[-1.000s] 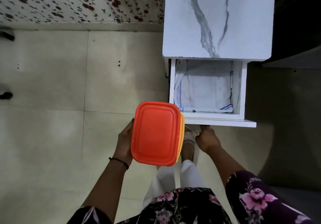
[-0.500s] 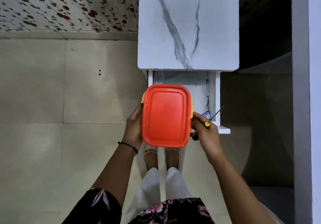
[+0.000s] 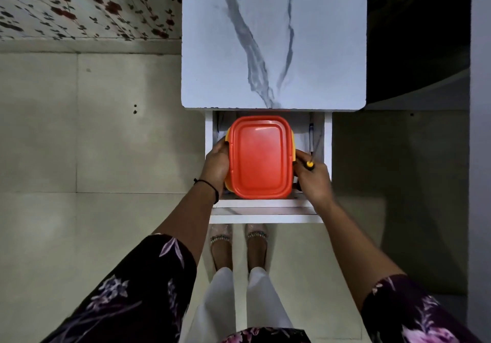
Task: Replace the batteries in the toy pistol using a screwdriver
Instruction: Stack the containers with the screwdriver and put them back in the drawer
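Note:
A yellow plastic box with an orange-red lid (image 3: 259,157) is held over the open white drawer (image 3: 268,211) of a small cabinet. My left hand (image 3: 216,164) grips the box's left side. My right hand (image 3: 312,176) steadies its right side while also holding a screwdriver with a yellow-and-black handle (image 3: 309,164), its thin shaft pointing up into the drawer. The box's contents are hidden by the lid. No toy pistol or batteries are visible.
The cabinet has a white marble-patterned top (image 3: 273,39) just beyond the drawer. Pale floor tiles (image 3: 106,143) spread to the left, a floral wall (image 3: 87,5) lies beyond, and a dark gap (image 3: 417,36) with a white panel sits at right. My feet (image 3: 239,247) stand below the drawer front.
The box has moved forward from in front of the cabinet to over the open drawer. My right hand, with the screwdriver, came up from the drawer front to the box's right side.

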